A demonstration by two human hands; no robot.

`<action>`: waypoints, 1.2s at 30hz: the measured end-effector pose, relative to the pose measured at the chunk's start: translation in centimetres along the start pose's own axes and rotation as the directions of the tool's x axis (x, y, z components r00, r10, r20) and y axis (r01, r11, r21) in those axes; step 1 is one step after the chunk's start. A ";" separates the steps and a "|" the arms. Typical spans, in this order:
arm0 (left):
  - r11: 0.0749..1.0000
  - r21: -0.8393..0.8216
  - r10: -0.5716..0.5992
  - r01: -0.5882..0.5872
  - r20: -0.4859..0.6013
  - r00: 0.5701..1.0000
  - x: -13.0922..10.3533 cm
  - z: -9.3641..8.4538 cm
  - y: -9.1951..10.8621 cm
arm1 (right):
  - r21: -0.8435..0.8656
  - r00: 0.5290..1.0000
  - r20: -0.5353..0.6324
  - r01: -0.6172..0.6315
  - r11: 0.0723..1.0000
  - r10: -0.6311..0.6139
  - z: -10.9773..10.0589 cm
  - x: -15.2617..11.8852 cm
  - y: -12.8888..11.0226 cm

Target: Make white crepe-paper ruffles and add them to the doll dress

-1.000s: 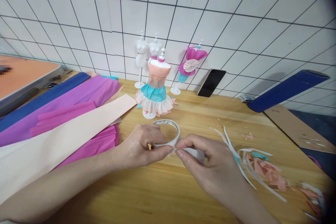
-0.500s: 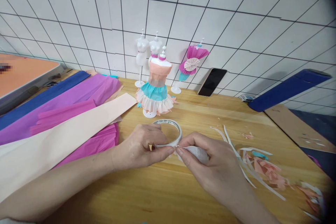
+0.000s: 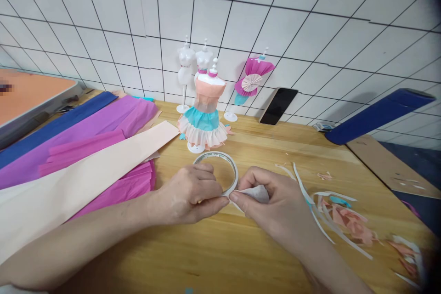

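Note:
My left hand (image 3: pixel 193 193) is closed on a white tape roll (image 3: pixel 235 165), a thin ring held over the middle of the table. Close beside it, my right hand (image 3: pixel 272 197) pinches a small whitish piece of paper (image 3: pixel 257 192) between thumb and fingers. The thumb tips of both hands nearly meet at the ring's near edge. Behind the ring stands a small dress form (image 3: pixel 206 105) in a peach top and a turquoise and white ruffled skirt.
Crepe paper strips (image 3: pixel 86 133) in blue, purple, pink and cream lie left. Further dress forms (image 3: pixel 253 82) and a phone (image 3: pixel 278 106) are along the wall. At right are a blue cylinder (image 3: pixel 375 117) and paper scraps (image 3: pixel 351 223).
The tape ring has tipped up slightly between my hands. My right fingers have shifted on the whitish paper, which now shows as a folded point.

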State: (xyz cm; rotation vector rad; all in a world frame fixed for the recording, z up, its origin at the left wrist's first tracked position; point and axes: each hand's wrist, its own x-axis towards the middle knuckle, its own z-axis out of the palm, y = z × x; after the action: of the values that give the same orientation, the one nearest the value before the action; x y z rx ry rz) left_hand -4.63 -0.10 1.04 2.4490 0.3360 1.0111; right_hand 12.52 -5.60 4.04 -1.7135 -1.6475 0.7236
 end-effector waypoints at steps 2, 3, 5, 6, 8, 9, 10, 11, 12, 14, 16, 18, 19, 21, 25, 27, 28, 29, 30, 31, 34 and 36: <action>1.000 -0.021 -0.013 0.013 0.013 1.000 0.0 0.0 -0.2 | 0.050 0.999 0.041 -0.017 0.999 0.015 -0.1 0.3 0.2; 0.998 -0.052 -0.038 0.039 0.021 0.999 0.0 0.0 -0.2 | 0.069 0.998 0.056 -0.012 0.998 0.008 -0.1 0.4 0.3; 0.986 -0.131 -0.105 0.108 0.028 0.994 0.1 -0.1 -0.3 | 0.094 0.997 0.070 0.005 0.996 -0.012 -0.3 0.5 0.6; 0.976 -0.165 -0.141 0.144 0.031 0.989 0.1 -0.1 -0.3 | 0.101 0.997 0.072 0.014 0.995 -0.022 -0.4 0.5 0.7; 0.956 -0.210 -0.202 0.205 0.034 0.979 0.1 -0.2 -0.4 | 0.104 0.997 0.065 0.035 0.994 -0.042 -0.6 0.3 0.8; 0.947 -0.224 -0.227 0.229 0.036 0.973 0.1 -0.2 -0.4 | 0.098 0.997 0.057 0.046 0.994 -0.052 -0.6 0.2 0.7; 0.940 -0.236 -0.246 0.248 0.038 0.968 0.1 -0.2 -0.4 | 0.089 0.997 0.047 0.059 0.994 -0.064 -0.7 0.1 0.7; 0.934 -0.245 -0.258 0.259 0.038 0.965 0.1 -0.3 -0.4 | 0.075 0.996 0.035 0.075 0.994 -0.078 -0.7 0.0 0.6; 0.932 -0.250 -0.261 0.262 0.038 0.965 0.1 -0.3 -0.4 | 0.060 0.996 0.023 0.089 0.994 -0.090 -0.7 0.0 0.5; 0.938 -0.247 -0.244 0.244 0.031 0.969 0.1 -0.3 -0.4 | 0.027 0.994 0.004 0.109 0.994 -0.110 -0.7 -0.1 0.3; 0.947 -0.233 -0.219 0.220 0.028 0.975 0.2 -0.2 -0.4 | -0.020 0.991 -0.014 0.130 0.991 -0.131 -0.7 -0.2 0.1; 0.954 -0.220 -0.204 0.204 0.026 0.979 0.1 -0.2 -0.4 | -0.079 0.986 -0.024 0.165 0.983 -0.168 -0.6 -0.2 0.0; 0.955 -0.218 -0.202 0.202 0.026 0.979 0.1 -0.2 -0.4 | -0.100 0.982 -0.025 0.184 0.978 -0.188 -0.6 -0.2 0.0; 0.954 -0.220 -0.205 0.205 0.020 0.979 0.0 -0.2 -0.4 | -0.118 0.975 -0.019 0.218 0.969 -0.222 -0.5 -0.2 0.0; 0.948 -0.232 -0.219 0.219 0.023 0.975 -0.1 -0.1 -0.4 | -0.103 0.967 0.006 0.255 0.962 -0.256 -0.3 -0.4 0.2; 0.946 -0.232 -0.225 0.225 0.027 0.974 0.0 -0.1 -0.3 | -0.087 0.965 0.022 0.261 0.961 -0.260 -0.3 -0.4 0.3; 0.946 -0.231 -0.227 0.227 0.025 0.974 0.0 -0.1 -0.3 | -0.080 0.964 0.027 0.265 0.961 -0.264 -0.3 -0.4 0.3; 0.947 -0.230 -0.227 0.226 0.023 0.974 0.1 -0.1 -0.3 | -0.073 0.962 0.029 0.272 0.960 -0.270 -0.4 -0.4 0.3; 0.947 -0.228 -0.226 0.225 0.020 0.974 0.1 -0.1 -0.3 | -0.065 0.960 0.029 0.281 0.958 -0.279 -0.4 -0.3 0.3; 0.949 -0.227 -0.223 0.221 0.018 0.975 0.1 -0.1 -0.2 | -0.060 0.957 0.027 0.289 0.955 -0.288 -0.4 -0.3 0.3; 0.952 -0.226 -0.208 0.207 0.021 0.978 0.2 -0.2 -0.1 | -0.063 0.956 0.006 0.292 0.954 -0.292 -0.4 -0.3 0.3; 0.958 -0.216 -0.191 0.189 0.009 0.981 0.1 -0.2 -0.2 | -0.081 0.965 -0.017 0.258 0.963 -0.260 -0.4 -0.3 0.4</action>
State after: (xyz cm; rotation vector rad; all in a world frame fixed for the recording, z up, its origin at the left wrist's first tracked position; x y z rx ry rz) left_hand -4.71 0.15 1.18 2.1710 0.4332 0.9281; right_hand 13.03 -5.88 3.99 -1.5129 -1.8578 0.5133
